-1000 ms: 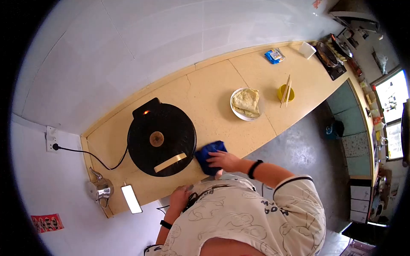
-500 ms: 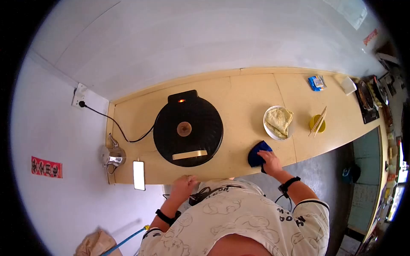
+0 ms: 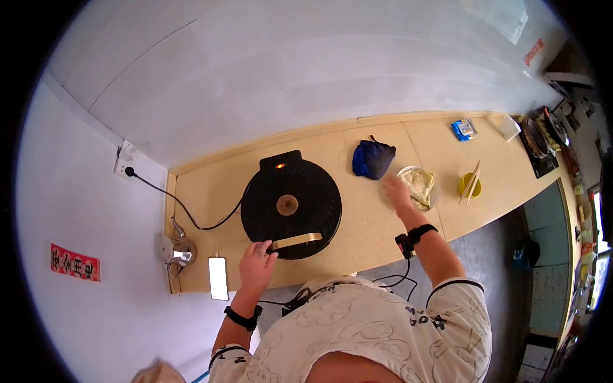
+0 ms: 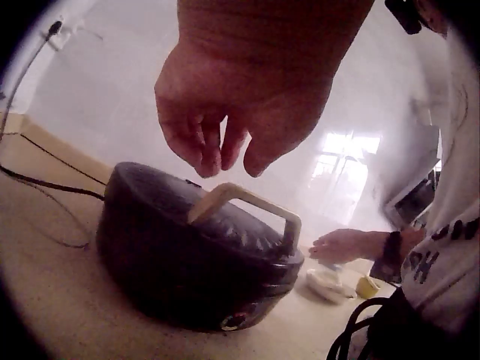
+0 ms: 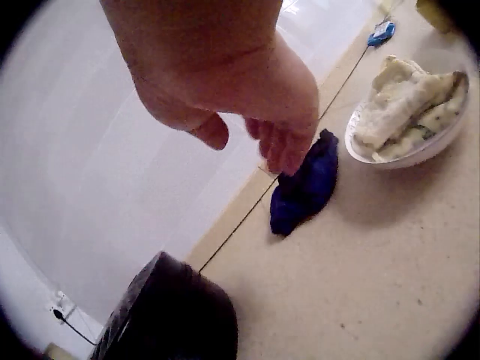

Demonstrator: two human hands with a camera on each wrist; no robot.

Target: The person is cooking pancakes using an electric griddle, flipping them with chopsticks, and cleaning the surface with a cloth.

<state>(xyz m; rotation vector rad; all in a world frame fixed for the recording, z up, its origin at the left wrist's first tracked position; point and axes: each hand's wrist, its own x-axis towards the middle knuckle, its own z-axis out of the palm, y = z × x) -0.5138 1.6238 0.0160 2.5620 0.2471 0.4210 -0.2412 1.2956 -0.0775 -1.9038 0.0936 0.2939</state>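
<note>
A round black electric griddle [image 3: 274, 217] with a closed lid stands on the counter, its indicator light glowing. My left hand [image 3: 257, 263] hovers close by the lid's cream-coloured handle [image 3: 297, 240]; in the left wrist view its loosely bent fingers [image 4: 214, 154] hang just above that handle and hold nothing. My right hand [image 3: 399, 195] is in the air beside the white bowl [image 5: 424, 156] of folded flatbread [image 3: 418, 185], fingers relaxed and holding nothing. Behind it, a dark blue cloth [image 3: 373, 159] lies crumpled on the counter near the wall.
A yellow cup [image 3: 470, 186] with chopsticks across it stands right of the bowl. A blue packet [image 3: 464, 129] lies farther back. At the left are a metal kettle [image 3: 178, 250], a phone [image 3: 218, 279] and the griddle's power cord [image 3: 182, 214], plugged into the wall.
My right hand has let go of the blue cloth, which now lies farther back towards the wall. My left hand has risen from the counter's front edge to the lid handle.
</note>
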